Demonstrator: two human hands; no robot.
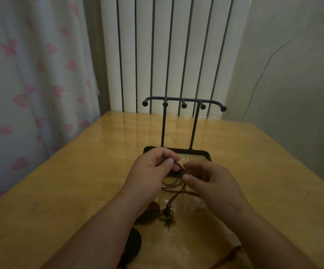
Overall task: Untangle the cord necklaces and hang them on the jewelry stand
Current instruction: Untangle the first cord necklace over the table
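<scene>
A black metal jewelry stand with several knobbed hooks and a wood-inlaid base rises at the middle of the table, with nothing hanging on it. Just in front of its base, my left hand and my right hand pinch a tangle of brown cord necklaces between fingertips, close together. The cords trail down to the tabletop, where beads and metal pendants lie bunched between my forearms. Parts of the cords are hidden behind my hands.
The yellow wooden table ends at a white radiator and a heart-patterned curtain on the left. A dark flat object lies by my left forearm. Another brown cord lies at my right forearm.
</scene>
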